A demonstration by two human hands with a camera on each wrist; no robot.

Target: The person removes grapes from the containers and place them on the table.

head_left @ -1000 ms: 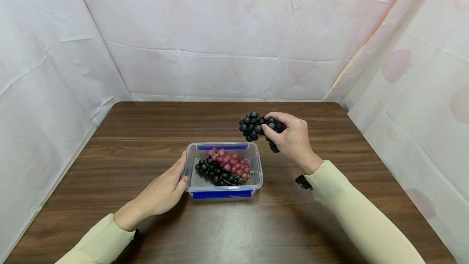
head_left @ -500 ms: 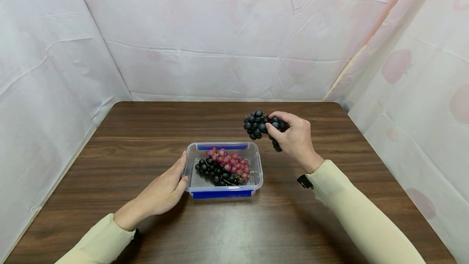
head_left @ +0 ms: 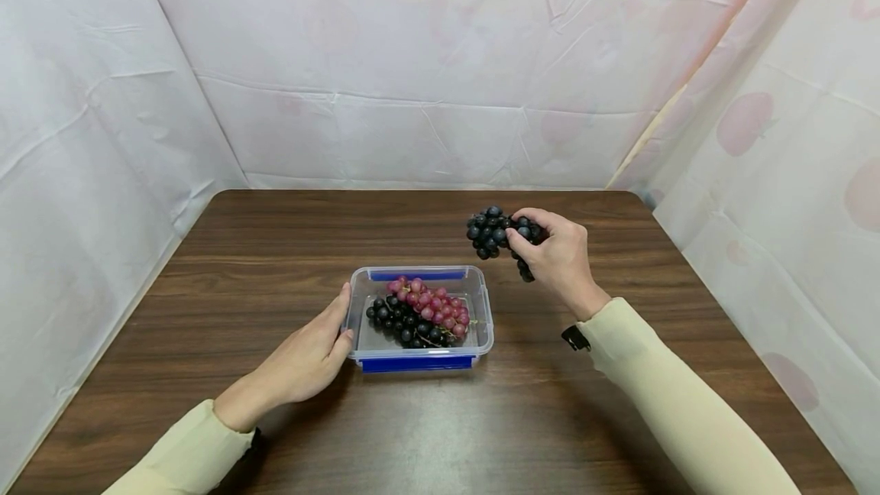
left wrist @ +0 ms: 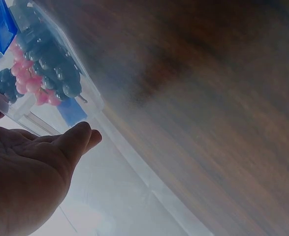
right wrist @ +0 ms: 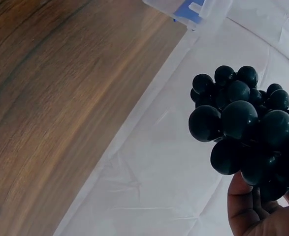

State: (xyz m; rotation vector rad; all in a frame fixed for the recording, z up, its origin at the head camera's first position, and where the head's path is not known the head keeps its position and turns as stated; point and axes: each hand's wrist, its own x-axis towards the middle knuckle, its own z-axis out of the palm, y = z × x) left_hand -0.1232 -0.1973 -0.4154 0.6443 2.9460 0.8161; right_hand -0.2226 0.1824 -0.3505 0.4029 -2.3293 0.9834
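A clear plastic container (head_left: pixel 418 354) with blue clips stands on the table, lid off. Inside it lie a bunch of red grapes (head_left: pixel 429 302) and a bunch of black grapes (head_left: pixel 406 325), side by side. My left hand (head_left: pixel 305 354) rests against the container's left wall with its fingers straight; the left wrist view shows the thumb (left wrist: pixel 73 142) near the wall. Above the table, right of and behind the container, my right hand (head_left: pixel 558 254) grips another bunch of black grapes (head_left: pixel 490 234). In the right wrist view this bunch (right wrist: pixel 242 123) hides part of the fingers.
The brown wooden table (head_left: pixel 440 434) spreads around the container. White sheeting (head_left: pixel 426 67) hangs behind it and at both sides.
My right hand has moved slightly to the right with the black grapes, away from the container. The left hand and the container have stayed in place.
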